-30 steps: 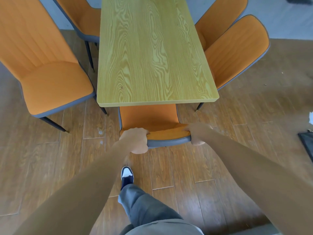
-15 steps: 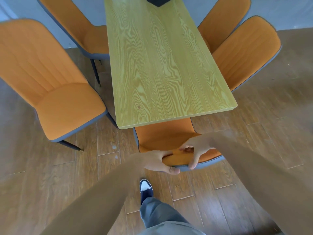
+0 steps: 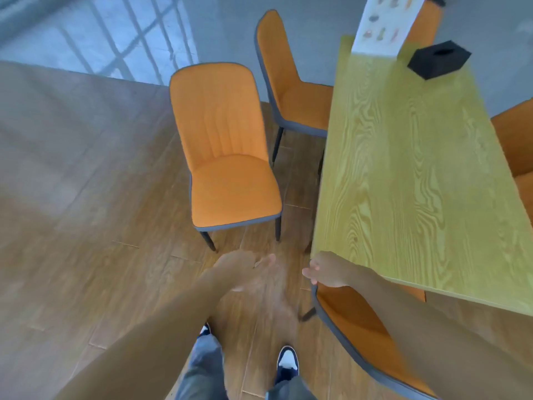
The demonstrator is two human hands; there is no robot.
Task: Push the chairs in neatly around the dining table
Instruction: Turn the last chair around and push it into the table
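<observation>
Orange end chair sat tucked under the bench, and both hands had let go of its back: the left hand and right hand hung loose and held nothing. The view had swung toward the side chair, well clear of the bench and likely next.

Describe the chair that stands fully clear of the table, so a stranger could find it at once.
Start at the long wooden table and look to its left side. Two orange chairs stand there; the nearer chair sits wholly on open floor, angled, while the farther chair has its seat against the table edge.
</observation>
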